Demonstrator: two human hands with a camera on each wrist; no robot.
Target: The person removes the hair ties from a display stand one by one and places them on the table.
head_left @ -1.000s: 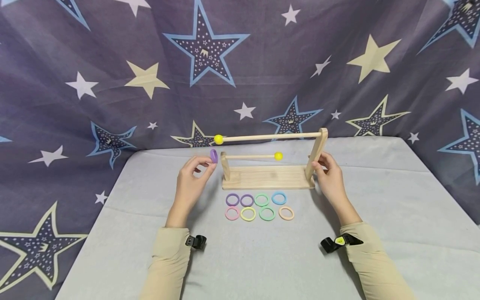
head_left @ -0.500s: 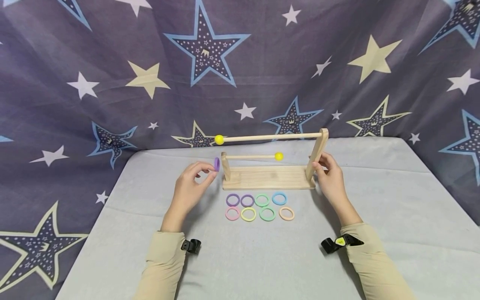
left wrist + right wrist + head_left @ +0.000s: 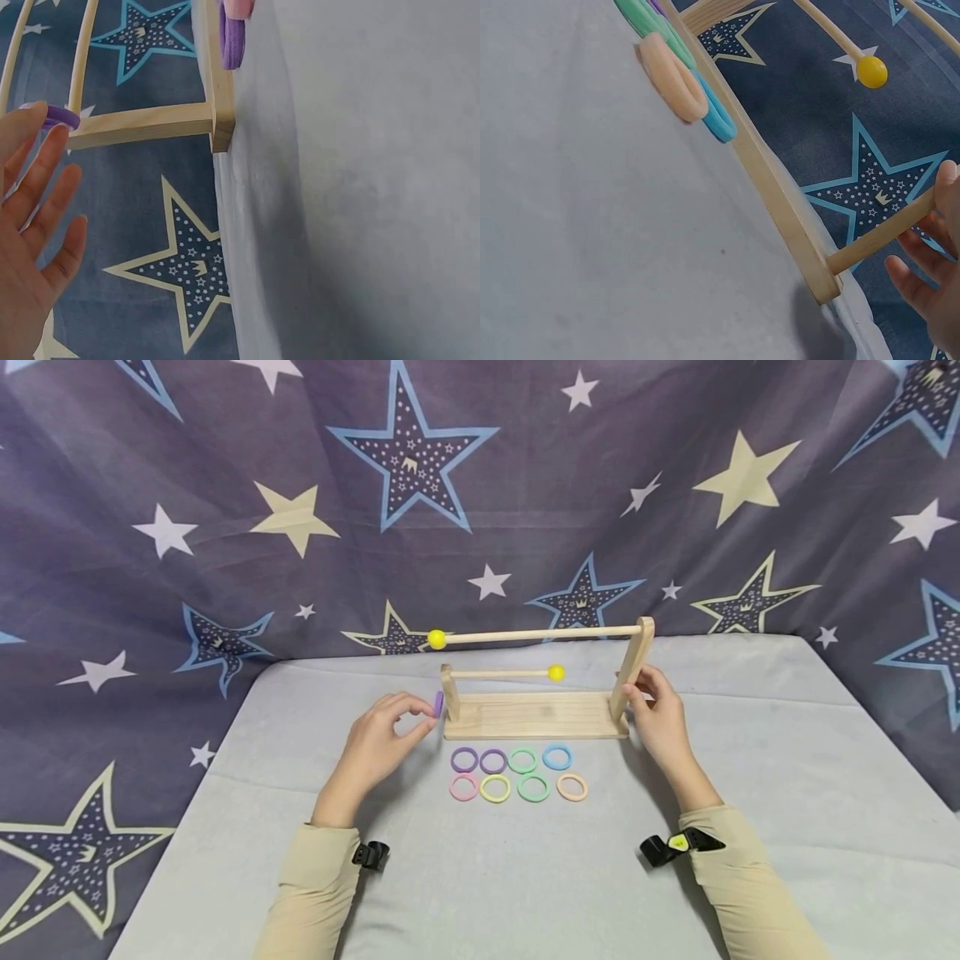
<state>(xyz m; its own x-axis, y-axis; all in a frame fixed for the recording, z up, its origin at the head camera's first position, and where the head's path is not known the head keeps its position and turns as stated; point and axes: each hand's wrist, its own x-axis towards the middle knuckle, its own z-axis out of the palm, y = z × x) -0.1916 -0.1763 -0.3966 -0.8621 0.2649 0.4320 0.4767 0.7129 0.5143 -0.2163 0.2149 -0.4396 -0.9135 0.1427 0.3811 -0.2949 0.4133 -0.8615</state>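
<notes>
A purple ring (image 3: pixel 438 704) is pinched between the thumb and fingertips of my left hand (image 3: pixel 378 739), upright beside the short left post of the wooden stand (image 3: pixel 536 717). In the left wrist view, the purple ring (image 3: pixel 61 117) appears at that post, partly behind the fingertips. My right hand (image 3: pixel 658 710) grips the stand's tall right post (image 3: pixel 636 664) between thumb and fingers; the right wrist view shows this hand (image 3: pixel 937 270) at its right edge. Two rods run across the stand, an upper one ending in a yellow ball (image 3: pixel 437 639) at left, a lower one ending in a yellow ball (image 3: pixel 556 672) at right.
Several rings lie flat in two rows in front of the stand, among them a pink ring (image 3: pixel 464 787), a blue ring (image 3: pixel 557 757) and a peach ring (image 3: pixel 572 787). Grey cloth (image 3: pixel 510 877) covers the table. A star-patterned curtain (image 3: pixel 525 468) hangs behind.
My left hand has lowered the purple ring and brought it slightly right, from near the upper rod's ball to beside the left post. The right hand stays on the tall post.
</notes>
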